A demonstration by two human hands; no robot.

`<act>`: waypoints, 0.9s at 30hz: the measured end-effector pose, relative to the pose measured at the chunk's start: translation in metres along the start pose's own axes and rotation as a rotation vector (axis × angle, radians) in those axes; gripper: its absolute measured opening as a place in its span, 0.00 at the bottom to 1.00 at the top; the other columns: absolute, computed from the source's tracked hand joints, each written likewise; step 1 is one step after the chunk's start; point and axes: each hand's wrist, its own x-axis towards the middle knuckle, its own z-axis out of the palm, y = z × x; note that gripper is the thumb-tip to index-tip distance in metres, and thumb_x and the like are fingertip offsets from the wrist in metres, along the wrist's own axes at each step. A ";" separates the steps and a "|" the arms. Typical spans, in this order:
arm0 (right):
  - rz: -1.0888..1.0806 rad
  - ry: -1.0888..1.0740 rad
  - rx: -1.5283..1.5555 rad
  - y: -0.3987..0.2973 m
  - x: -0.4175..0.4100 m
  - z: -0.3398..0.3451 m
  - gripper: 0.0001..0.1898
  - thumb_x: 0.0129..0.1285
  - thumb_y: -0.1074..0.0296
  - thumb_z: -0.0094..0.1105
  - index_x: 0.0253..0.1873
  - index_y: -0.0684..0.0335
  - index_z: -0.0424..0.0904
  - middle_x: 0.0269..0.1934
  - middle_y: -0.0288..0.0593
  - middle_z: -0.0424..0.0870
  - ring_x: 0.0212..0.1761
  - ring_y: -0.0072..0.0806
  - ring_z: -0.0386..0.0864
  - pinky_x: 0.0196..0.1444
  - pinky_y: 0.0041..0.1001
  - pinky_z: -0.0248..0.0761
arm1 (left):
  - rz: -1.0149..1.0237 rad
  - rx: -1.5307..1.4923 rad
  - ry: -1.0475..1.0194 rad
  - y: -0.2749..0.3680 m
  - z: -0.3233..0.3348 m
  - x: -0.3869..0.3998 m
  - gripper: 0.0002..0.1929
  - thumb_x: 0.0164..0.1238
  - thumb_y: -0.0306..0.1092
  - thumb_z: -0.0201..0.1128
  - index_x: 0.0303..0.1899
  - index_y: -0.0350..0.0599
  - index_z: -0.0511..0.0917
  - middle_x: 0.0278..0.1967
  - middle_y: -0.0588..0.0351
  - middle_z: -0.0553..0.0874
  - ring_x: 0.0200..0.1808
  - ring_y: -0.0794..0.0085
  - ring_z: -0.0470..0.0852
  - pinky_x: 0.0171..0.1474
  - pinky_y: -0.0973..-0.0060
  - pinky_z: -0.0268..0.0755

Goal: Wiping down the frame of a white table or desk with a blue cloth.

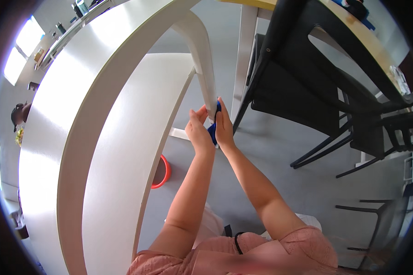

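Note:
A blue cloth (213,132) lies against the lower part of a white table leg (205,74). My right hand (224,125) presses the cloth to the leg's right side, with its fingers pointing up along the leg. On the other side, my left hand (199,132) cups around the same leg, palm towards it, its fingers partly hidden behind the leg. The leg belongs to a white table with a glossy top (72,86) and a lower white shelf (130,137).
Black chairs (296,92) stand close on the right beside a wood-coloured tabletop (368,37). A red-rimmed bin (165,172) is on the grey floor, partly under the shelf. A person (19,115) is at the far left, beyond the white table.

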 end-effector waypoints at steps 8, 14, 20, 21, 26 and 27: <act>-0.816 0.153 -0.261 -0.146 0.059 0.052 0.26 0.74 0.63 0.39 0.72 0.69 0.53 0.70 0.60 0.60 0.71 0.52 0.59 0.71 0.37 0.53 | -0.060 -0.049 0.049 -0.002 -0.010 0.005 0.26 0.78 0.45 0.42 0.38 0.29 0.80 0.38 0.49 0.84 0.44 0.69 0.80 0.55 0.73 0.67; -0.949 0.208 -0.196 -0.139 0.058 0.050 0.26 0.73 0.62 0.40 0.71 0.69 0.55 0.68 0.60 0.63 0.68 0.54 0.63 0.69 0.40 0.57 | -0.050 -0.015 -0.020 -0.010 -0.024 0.011 0.23 0.76 0.48 0.45 0.39 0.33 0.76 0.38 0.52 0.83 0.43 0.70 0.80 0.51 0.74 0.69; -0.367 0.256 -0.128 0.017 -0.008 0.028 0.26 0.75 0.56 0.35 0.70 0.66 0.57 0.68 0.54 0.63 0.69 0.48 0.63 0.70 0.37 0.55 | 0.021 0.198 -0.034 0.012 -0.009 0.004 0.26 0.77 0.46 0.40 0.48 0.26 0.77 0.45 0.45 0.84 0.49 0.64 0.82 0.57 0.70 0.69; -0.346 0.328 -0.139 0.048 -0.018 0.021 0.25 0.76 0.58 0.35 0.70 0.65 0.57 0.68 0.54 0.63 0.70 0.46 0.63 0.70 0.35 0.55 | 0.028 0.241 -0.023 0.010 -0.005 0.001 0.27 0.77 0.45 0.38 0.48 0.25 0.77 0.46 0.43 0.84 0.51 0.62 0.81 0.59 0.70 0.68; 0.127 0.513 -0.217 0.125 -0.042 0.022 0.20 0.75 0.62 0.38 0.65 0.63 0.67 0.57 0.56 0.77 0.58 0.50 0.75 0.59 0.38 0.68 | 0.032 0.211 -0.080 0.015 -0.008 0.005 0.26 0.77 0.45 0.38 0.50 0.28 0.77 0.48 0.44 0.83 0.54 0.62 0.80 0.62 0.68 0.64; 0.138 0.521 -0.215 0.127 -0.043 0.022 0.20 0.75 0.62 0.38 0.65 0.63 0.67 0.57 0.56 0.77 0.58 0.50 0.75 0.59 0.38 0.68 | 0.014 0.210 -0.078 0.013 -0.010 0.006 0.26 0.77 0.46 0.38 0.51 0.31 0.77 0.50 0.47 0.83 0.56 0.64 0.78 0.63 0.68 0.62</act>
